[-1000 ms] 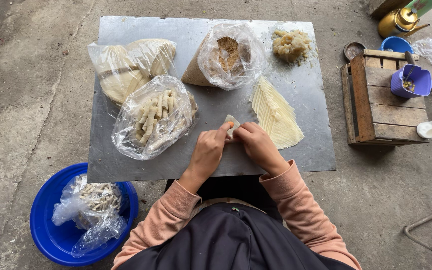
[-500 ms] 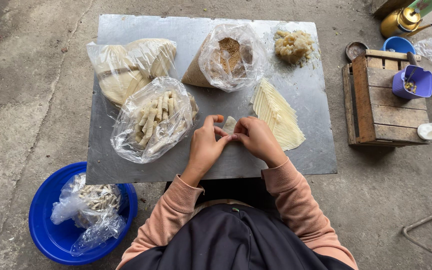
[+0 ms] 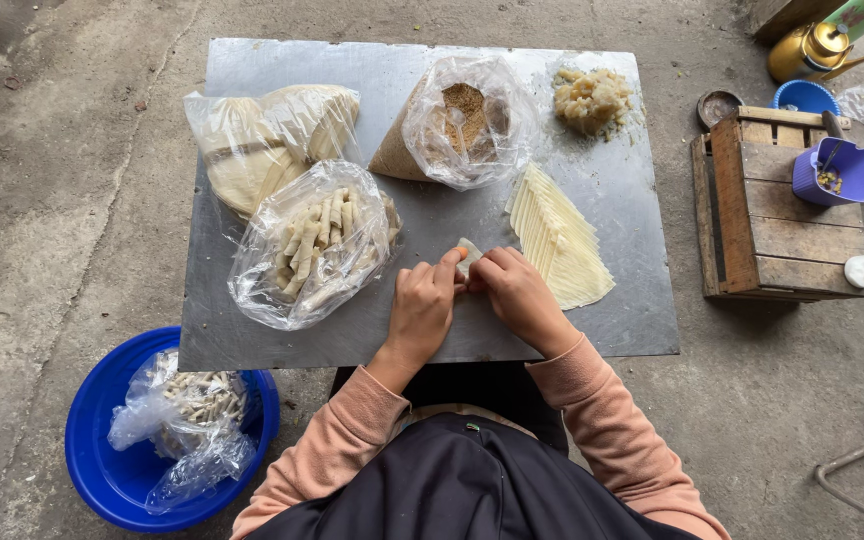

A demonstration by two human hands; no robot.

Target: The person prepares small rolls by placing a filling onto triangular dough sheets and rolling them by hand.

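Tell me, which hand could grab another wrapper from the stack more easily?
Probably the right hand. The stack lies just beside it, on its side of the table. The left hand would have to cross over. Both now pinch one wrapper.

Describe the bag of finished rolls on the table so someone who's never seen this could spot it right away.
Start at the grey metal table; on its left half lie two clear plastic bags. The bag of rolls is the nearer one, just beyond the person's left hand. It holds short pale rolled sticks, while the bag behind it holds flat round sheets.
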